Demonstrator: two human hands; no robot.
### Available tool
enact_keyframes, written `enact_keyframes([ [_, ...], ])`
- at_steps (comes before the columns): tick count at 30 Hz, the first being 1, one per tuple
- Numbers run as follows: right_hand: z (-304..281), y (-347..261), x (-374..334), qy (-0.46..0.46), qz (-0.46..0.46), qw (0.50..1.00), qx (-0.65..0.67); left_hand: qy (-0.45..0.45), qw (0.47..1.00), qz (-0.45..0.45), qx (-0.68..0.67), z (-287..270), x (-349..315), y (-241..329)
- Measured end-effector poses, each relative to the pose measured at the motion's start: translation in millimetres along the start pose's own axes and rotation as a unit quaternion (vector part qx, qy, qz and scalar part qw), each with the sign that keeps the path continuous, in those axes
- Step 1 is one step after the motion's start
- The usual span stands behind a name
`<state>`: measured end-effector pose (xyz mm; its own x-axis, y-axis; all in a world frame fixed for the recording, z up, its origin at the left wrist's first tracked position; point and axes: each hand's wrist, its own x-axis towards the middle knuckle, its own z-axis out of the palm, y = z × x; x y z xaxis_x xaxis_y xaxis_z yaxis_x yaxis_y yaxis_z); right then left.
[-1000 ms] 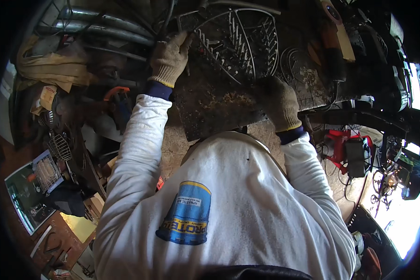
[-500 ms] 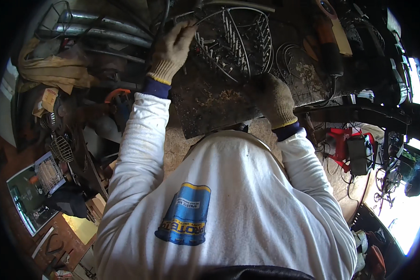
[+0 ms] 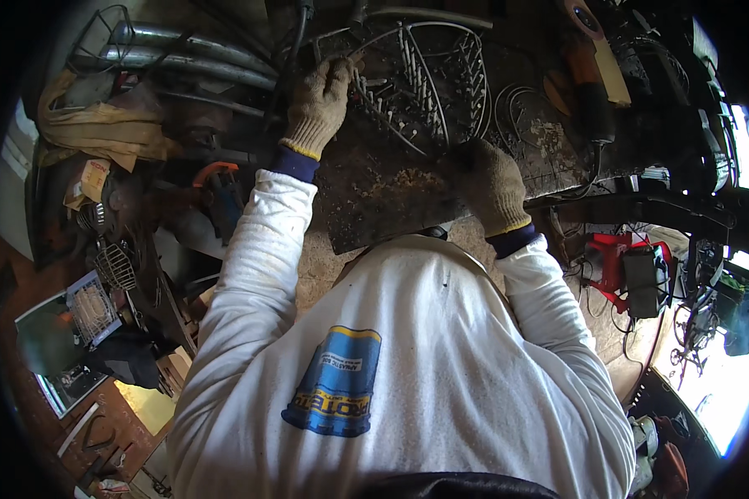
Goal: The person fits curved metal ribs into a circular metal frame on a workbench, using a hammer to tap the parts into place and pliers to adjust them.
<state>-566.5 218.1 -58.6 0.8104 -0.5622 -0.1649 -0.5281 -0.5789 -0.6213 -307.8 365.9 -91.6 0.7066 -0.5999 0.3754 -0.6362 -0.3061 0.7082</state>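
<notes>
A frame of bent metal rod (image 3: pixel 444 100), with rows of short rods across it, lies on the dark workbench (image 3: pixel 366 200). My left hand (image 3: pixel 319 104), in a knitted beige work glove, is at its left end. The fingers are bent together against the rod there. My right hand (image 3: pixel 493 187), gloved the same way, rests closed by the frame's near tip. Its fingertips are lost in dark shadow, so what they grip cannot be made out. Loose short rod pieces (image 3: pixel 379 83) lie within the frame's left part.
An angle grinder (image 3: pixel 589 83) lies on the bench to the right, its cord hanging near the edge. Curled wire (image 3: pixel 516 108) sits beside the frame. Metal pipes (image 3: pixel 191 60) and a tan cloth (image 3: pixel 100 125) are at the left. A red-framed machine (image 3: pixel 616 266) stands on the floor.
My left hand has come slightly nearer and to the right, its fingers drawn in closer together. The right hand stays by the frame's tip. The whole view has shifted a little.
</notes>
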Motion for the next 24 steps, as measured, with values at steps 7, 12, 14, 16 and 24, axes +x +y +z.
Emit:
enact_keyframes([
  [7,-5,-7,2,-0.030,0.037,0.998,-0.043,-0.022,0.997,-0.026,0.072,-6,4,4],
  [12,-15,-10,-7,-0.016,0.042,0.998,-0.039,0.026,0.988,-0.043,0.146,-12,-13,37],
  [14,-28,-13,-13,0.013,0.078,0.996,-0.030,0.120,0.969,0.113,0.186,-14,-30,49],
  [16,-31,-4,-13,0.060,0.054,0.995,-0.065,0.056,0.975,0.108,0.187,-11,-54,68],
  [24,-34,14,26,0.058,-0.105,0.978,-0.169,-0.102,0.859,-0.031,0.501,60,-145,31],
])
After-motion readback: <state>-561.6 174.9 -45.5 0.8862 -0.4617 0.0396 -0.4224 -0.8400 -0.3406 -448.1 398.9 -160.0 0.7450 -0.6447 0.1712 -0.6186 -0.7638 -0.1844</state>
